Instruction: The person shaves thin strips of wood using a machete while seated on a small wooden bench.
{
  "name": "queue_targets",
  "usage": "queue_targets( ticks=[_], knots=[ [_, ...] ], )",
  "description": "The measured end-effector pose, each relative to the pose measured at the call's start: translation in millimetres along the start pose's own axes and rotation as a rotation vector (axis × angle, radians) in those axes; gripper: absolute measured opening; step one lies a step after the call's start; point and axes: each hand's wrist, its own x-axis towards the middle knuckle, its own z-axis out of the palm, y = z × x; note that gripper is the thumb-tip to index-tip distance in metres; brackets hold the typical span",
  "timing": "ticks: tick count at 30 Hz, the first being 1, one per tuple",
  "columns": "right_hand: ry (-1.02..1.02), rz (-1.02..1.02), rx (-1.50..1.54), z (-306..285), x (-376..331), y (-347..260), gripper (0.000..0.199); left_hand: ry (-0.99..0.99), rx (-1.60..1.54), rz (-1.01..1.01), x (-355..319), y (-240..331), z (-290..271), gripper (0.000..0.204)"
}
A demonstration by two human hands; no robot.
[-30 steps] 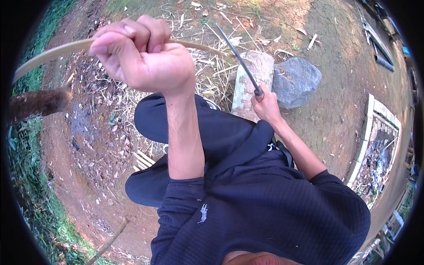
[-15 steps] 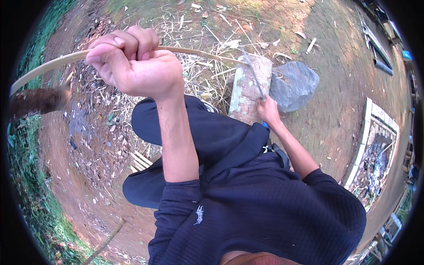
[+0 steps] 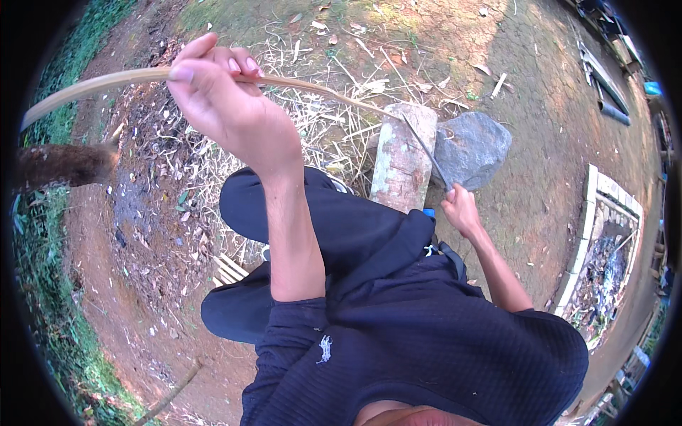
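Observation:
My left hand (image 3: pixel 238 124) is raised at the upper left, pinching a long pale strip (image 3: pixel 312 88), apparently bamboo, between thumb and fingers. The strip arches across from the left rim, and its right end comes down at the far end of a short log (image 3: pixel 399 170). My right hand (image 3: pixel 462 211) is closed round the handle of a long, thin-bladed knife (image 3: pixel 428 150); the handle is mostly hidden in the fist. The blade slants away to the upper left, its tip at the strip's end above the log. Whether blade and strip touch I cannot tell.
A grey rock (image 3: pixel 474 148) lies against the log's right side. Pale shavings (image 3: pixel 334 131) litter the soil beyond my knees. A tree trunk (image 3: pixel 64 165) juts in at the left. Farther right is a block-edged pit (image 3: pixel 593 227); several cut sticks (image 3: pixel 229 270) lie by my leg.
My left hand has loosened from a fist into a pinch, fingers partly extended. My right hand has moved nearer and right with the knife, whose blade has swung toward the upper left.

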Motion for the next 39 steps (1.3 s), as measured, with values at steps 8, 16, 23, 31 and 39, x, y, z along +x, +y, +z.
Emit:
queue_targets(
  ticks=[8,16,23,31,39],
  knots=[
    [0.037,-0.015,0.161,18,-10,-62,0.022,-0.135,-0.094,0.223,2,-17,-11,0.026],
    [0.061,-0.271,0.338,2,0,-161,0.014,0.077,-0.174,0.104,-13,-15,10,0.02],
    [0.033,-0.417,0.461,6,-15,-209,0.012,0.119,-0.101,0.075,-25,-7,6,0.021],
    [0.044,-0.402,0.319,23,-11,-184,0.01,0.101,-0.217,0.089,-28,-14,-18,0.02],
    [0.07,-0.204,0.097,34,13,-126,0.013,0.094,-0.249,0.132,-25,-16,-25,0.021]
  ],
)
